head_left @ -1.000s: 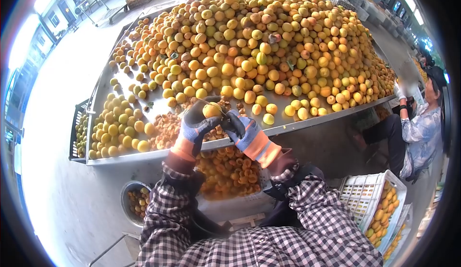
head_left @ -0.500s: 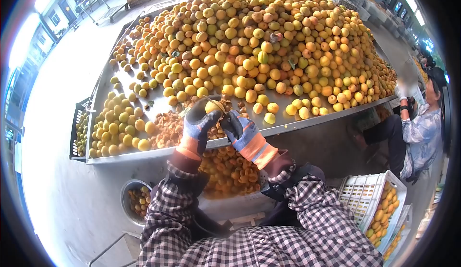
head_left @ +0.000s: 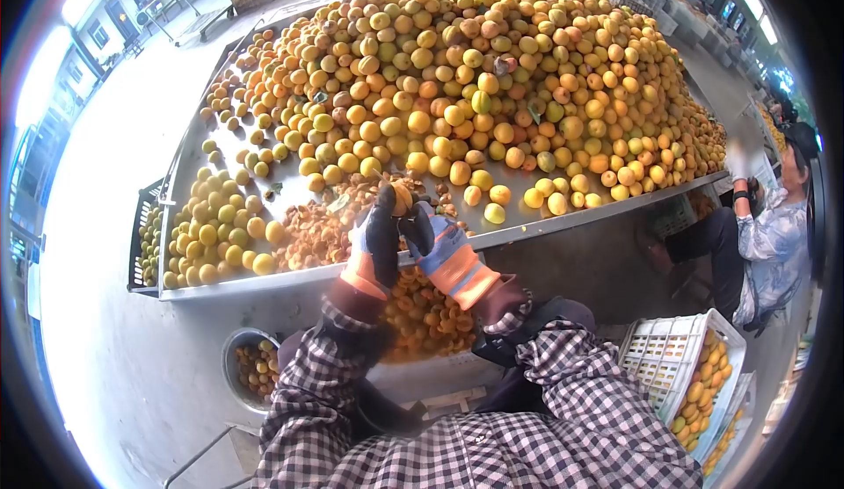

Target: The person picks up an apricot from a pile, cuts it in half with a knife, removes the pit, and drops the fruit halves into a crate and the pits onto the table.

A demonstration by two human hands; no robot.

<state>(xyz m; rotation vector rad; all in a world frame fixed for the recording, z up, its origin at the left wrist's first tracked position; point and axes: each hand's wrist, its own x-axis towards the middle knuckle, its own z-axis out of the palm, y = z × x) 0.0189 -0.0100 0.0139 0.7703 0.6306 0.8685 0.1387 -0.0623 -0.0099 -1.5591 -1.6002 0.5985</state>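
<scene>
My left hand (head_left: 378, 241), in a grey-blue and orange glove with dark fingers, is closed on a yellow-orange fruit (head_left: 402, 199) above the table's front edge. Close against it on the right is my right hand (head_left: 440, 247), gloved alike, its fingers bent in beside the fruit; what they hold, if anything, is hidden. Behind both hands lie brownish-orange fruit pieces (head_left: 316, 236) on the metal table (head_left: 527, 228). A large heap of whole yellow and orange fruits (head_left: 492, 76) rises farther back. Below the hands, a crate (head_left: 440, 369) holds opened orange fruit.
A metal bucket (head_left: 230, 375) with fruit stands on the floor at lower left. White crates (head_left: 659, 348) of fruit are at lower right. A co-worker (head_left: 774, 234) sits at the right. A black crate (head_left: 141, 269) of green fruit adjoins the table's left end.
My left hand has moved slightly right and turned more upright, with the fruit in it. The right hand has shifted slightly left and the two hands are closer together.
</scene>
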